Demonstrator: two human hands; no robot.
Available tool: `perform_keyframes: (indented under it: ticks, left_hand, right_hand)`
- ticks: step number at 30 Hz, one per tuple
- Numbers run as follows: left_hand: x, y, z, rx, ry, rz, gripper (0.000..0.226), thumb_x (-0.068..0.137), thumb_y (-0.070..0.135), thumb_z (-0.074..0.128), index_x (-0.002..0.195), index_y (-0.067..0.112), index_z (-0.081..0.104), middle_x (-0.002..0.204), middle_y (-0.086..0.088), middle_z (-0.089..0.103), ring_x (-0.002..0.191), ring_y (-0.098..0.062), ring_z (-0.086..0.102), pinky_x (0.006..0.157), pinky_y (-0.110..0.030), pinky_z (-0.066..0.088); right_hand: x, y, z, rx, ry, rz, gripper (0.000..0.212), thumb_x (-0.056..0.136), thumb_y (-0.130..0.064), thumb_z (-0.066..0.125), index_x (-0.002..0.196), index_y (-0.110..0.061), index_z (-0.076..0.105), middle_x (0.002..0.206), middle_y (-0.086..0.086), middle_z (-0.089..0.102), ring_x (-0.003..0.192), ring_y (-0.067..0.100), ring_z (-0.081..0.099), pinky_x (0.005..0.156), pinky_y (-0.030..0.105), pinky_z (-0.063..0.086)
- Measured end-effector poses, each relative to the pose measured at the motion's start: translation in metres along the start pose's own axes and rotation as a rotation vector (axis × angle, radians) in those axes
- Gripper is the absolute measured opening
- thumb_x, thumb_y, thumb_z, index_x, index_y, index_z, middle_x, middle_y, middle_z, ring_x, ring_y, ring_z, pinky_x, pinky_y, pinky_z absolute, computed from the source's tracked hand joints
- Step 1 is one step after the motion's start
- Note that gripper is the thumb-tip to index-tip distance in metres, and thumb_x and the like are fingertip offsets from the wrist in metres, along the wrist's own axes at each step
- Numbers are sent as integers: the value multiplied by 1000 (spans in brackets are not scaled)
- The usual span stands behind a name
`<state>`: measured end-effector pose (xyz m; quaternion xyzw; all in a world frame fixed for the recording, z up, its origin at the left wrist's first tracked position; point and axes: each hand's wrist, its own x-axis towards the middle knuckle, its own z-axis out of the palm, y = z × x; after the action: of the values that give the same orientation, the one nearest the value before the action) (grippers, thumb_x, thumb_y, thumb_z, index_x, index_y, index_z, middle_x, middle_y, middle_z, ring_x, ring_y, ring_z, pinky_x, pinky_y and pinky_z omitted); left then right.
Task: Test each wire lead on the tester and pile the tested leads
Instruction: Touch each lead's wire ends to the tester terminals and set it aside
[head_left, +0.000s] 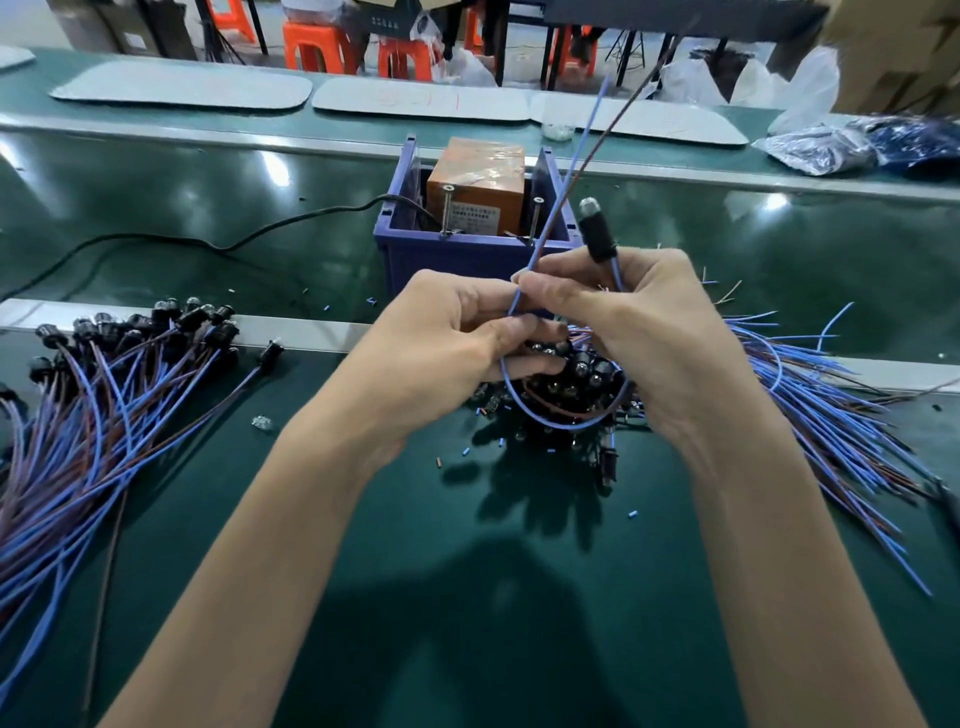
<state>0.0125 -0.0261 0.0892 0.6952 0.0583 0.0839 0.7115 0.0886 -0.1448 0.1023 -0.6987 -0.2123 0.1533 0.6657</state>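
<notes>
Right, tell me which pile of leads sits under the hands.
The right-hand pile, heaped beneath the left hand and right hand; the left-hand pile lies clear of both.

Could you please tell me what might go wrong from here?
1. The lead, held by the left hand and right hand, loops down into the heap under them; lifting it could snag and drag others out.
2. Its two long free ends stick up well past the posts of the tester; they might miss a post or touch each other, giving a false reading.
</notes>
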Motion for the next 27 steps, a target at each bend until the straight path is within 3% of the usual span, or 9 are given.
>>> perform_keyframes:
  ticks: [3, 7, 9, 12, 16, 18, 22, 24, 27]
  left_hand:
    - [1, 0, -1, -17, -3, -37, 28, 99, -2, 42, 104, 9, 66, 98, -8, 73, 83, -14, 73, 72, -17, 56]
    - [6, -1, -2, -44, 233, -4, 39, 101, 0, 36, 139, 9, 42, 80, 3, 73, 68, -10, 72, 59, -17, 55]
    - [9, -4, -6, 30, 341, 60, 49, 101, 0, 36, 147, 17, 29, 94, 0, 72, 69, -13, 73, 63, -21, 57]
    - [11, -9, -14, 168, 433, 98, 54, 100, -2, 37, 147, 22, 31, 108, -1, 67, 67, -16, 73, 69, -27, 59]
    - [11, -14, -16, 244, 467, 68, 53, 99, 0, 40, 147, 18, 31, 111, 4, 61, 64, -17, 72, 67, -25, 59]
    - [11, -15, -18, 278, 480, 59, 42, 98, 0, 40, 138, 16, 40, 110, 5, 61, 63, -17, 72, 68, -25, 59]
    - [13, -18, -22, 388, 496, -13, 17, 94, -2, 38, 99, 5, 52, 102, 9, 59, 64, -16, 73, 74, -31, 59]
    - [14, -19, -21, 409, 503, -46, 28, 92, -3, 36, 82, 20, 51, 100, 11, 57, 66, -17, 73, 78, -34, 58]
    - [14, -20, -19, 395, 490, -63, 38, 88, -4, 33, 74, 31, 42, 96, 15, 53, 69, -19, 73, 84, -44, 56]
  right_hand:
    - [0, 0, 3, -13, 8, -9, 7, 81, -7, 73, 77, -11, 69, 54, -12, 64, 45, -3, 55, 43, 6, 37]
    - [1, 1, 5, 6, 38, 30, 15, 90, -9, 63, 78, -17, 59, 72, -5, 72, 61, 2, 68, 45, 6, 39]
    - [1, 0, 5, 93, 50, 42, 12, 91, -4, 58, 84, -14, 59, 74, -1, 72, 58, 6, 69, 42, 7, 40]
    - [3, -1, 4, 74, 105, 13, 19, 86, -1, 58, 93, -19, 61, 69, -2, 71, 48, 6, 63, 44, 9, 40]
    - [7, 5, 2, 106, 209, -21, 26, 87, 0, 51, 71, -20, 55, 68, 0, 67, 36, 9, 47, 43, 16, 39]
    - [10, 9, 2, 115, 235, -25, 25, 95, -5, 46, 75, -19, 51, 61, -4, 67, 34, 9, 41, 41, 17, 37]
    - [14, 15, -2, 116, 268, 15, 24, 99, -9, 43, 77, -18, 46, 53, -5, 63, 33, 6, 34, 36, 13, 29]
    - [16, 18, -3, 134, 263, 36, 24, 99, -8, 43, 79, -20, 49, 50, -6, 60, 33, 4, 32, 36, 12, 28]
    - [19, 24, -6, 153, 240, 81, 22, 98, -6, 44, 95, -22, 60, 48, -8, 56, 35, 3, 31, 36, 12, 28]
